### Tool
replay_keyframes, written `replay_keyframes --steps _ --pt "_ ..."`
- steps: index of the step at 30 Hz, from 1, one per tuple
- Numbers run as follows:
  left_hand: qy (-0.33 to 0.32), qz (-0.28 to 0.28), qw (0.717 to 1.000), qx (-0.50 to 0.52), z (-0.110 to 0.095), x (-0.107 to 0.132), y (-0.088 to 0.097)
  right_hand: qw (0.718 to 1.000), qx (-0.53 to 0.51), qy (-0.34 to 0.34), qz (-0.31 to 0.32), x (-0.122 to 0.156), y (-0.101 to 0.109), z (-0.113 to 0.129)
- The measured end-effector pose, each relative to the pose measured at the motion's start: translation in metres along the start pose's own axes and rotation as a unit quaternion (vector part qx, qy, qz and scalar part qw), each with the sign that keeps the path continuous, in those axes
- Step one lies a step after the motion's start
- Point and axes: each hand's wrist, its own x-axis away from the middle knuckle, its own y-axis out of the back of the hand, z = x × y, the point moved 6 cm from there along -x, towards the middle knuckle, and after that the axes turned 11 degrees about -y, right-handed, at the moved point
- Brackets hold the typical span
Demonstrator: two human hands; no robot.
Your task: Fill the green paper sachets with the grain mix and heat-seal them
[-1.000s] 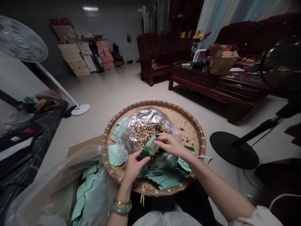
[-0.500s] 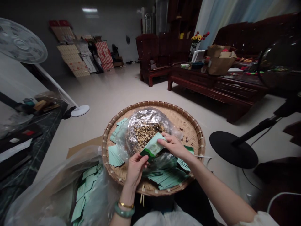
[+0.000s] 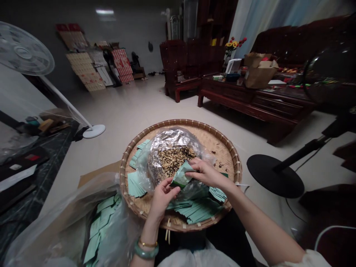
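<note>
Between my hands, over the middle of a round woven bamboo tray [image 3: 226,142], is a small green packet [image 3: 182,175]. My left hand [image 3: 164,194] pinches its lower left end. The fingers of my right hand [image 3: 202,172] grip its upper right end, which looks bent. Behind the packet lies a clear plastic bag [image 3: 178,136], spread open around a heap of dark and yellowish dried bits [image 3: 174,157]. Flat green packets [image 3: 198,212] lie fanned at the tray's near side, and more packets [image 3: 135,185] at its left.
Left of the tray stands a big clear plastic bag [image 3: 63,207] with several green packets [image 3: 98,226] inside. A white fan [image 3: 94,130] is at far left, a black fan base [image 3: 275,176] at right. Beyond is a dark wooden table [image 3: 250,100] bearing a paper bag [image 3: 258,72].
The packet has gone from lying flat and stretched out to bent and bunched between my hands. My left hand has moved slightly right and up.
</note>
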Motion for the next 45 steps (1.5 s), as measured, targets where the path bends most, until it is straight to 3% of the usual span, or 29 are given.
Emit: replay_keyframes --steps 4,6,9,11,16,21,24,27,29,39,45 --pt "0.002 0.071 0.997 -0.021 -0.009 -0.004 -0.008 0.998 -0.035 0.017 0.042 0.001 -0.009 0.008" --pt "-0.008 0.081 0.996 -0.047 -0.012 -0.005 -0.012 0.995 -0.095 -0.001 0.026 -0.001 -0.009 0.006" --pt "-0.015 0.054 0.998 -0.028 -0.010 -0.006 -0.016 0.972 -0.215 -0.071 -0.070 -0.004 -0.004 -0.009" --pt "-0.006 0.042 0.999 0.008 -0.007 -0.005 -0.019 0.951 -0.267 -0.119 -0.099 -0.004 -0.007 -0.022" --pt "0.022 0.034 0.997 0.062 -0.004 -0.006 -0.024 0.943 -0.289 -0.157 -0.058 -0.003 -0.025 -0.037" --pt "0.006 -0.060 0.996 0.069 -0.007 -0.009 -0.014 0.945 -0.284 -0.149 -0.065 -0.001 -0.032 -0.037" --pt "0.026 -0.015 0.997 0.073 -0.006 -0.005 -0.022 0.934 -0.307 -0.156 -0.090 -0.001 -0.034 -0.038" --pt "0.070 0.058 0.996 0.019 0.000 0.004 -0.029 0.922 -0.332 -0.171 -0.106 -0.001 -0.034 -0.039" --pt "0.099 0.077 0.992 -0.015 0.005 0.009 -0.030 0.917 -0.336 -0.176 -0.119 -0.001 -0.033 -0.040" --pt "0.098 0.113 0.988 -0.047 0.002 0.011 -0.019 0.901 -0.361 -0.181 -0.161 -0.001 -0.032 -0.042" --pt "0.092 0.112 0.987 0.074 0.000 0.009 -0.022 0.916 -0.342 -0.177 -0.111 -0.001 -0.044 -0.044"
